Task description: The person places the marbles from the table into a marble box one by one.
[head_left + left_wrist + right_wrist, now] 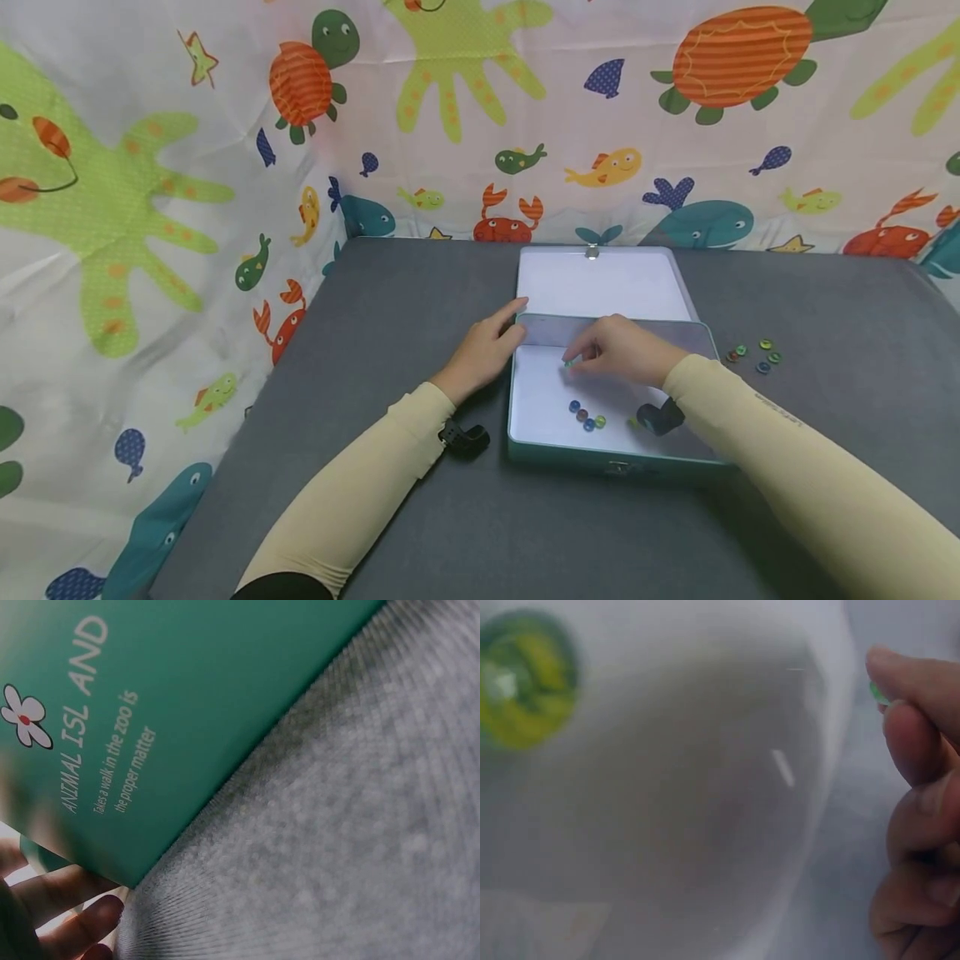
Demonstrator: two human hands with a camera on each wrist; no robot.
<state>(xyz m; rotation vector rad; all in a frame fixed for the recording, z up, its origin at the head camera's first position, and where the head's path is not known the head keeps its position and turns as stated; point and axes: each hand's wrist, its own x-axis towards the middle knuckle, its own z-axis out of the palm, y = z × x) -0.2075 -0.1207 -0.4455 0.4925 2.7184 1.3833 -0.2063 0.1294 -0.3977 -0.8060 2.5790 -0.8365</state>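
Observation:
My right hand (617, 350) is over the inside of an open, hinged tin box (622, 454), green outside and white inside. Between thumb and index finger it pinches a small green glass marble (877, 693), whose tip peeks out. My left hand (483, 350) rests at the box's left side near the hinge, index finger stretched along the rim; its fingers (82, 926) show at the box's corner. On the box floor lie several marbles (588, 424), blue, brown and yellow-green, in a cluster. A green-yellow marble (526, 679) appears close up in the right wrist view.
The box's white lid (600, 283) lies folded back on the grey table (420, 292), a metal clasp (592, 251) at its far edge. More marbles (763, 367) lie on the table right of the box. Behind hangs a curtain (450, 183) printed with sea animals.

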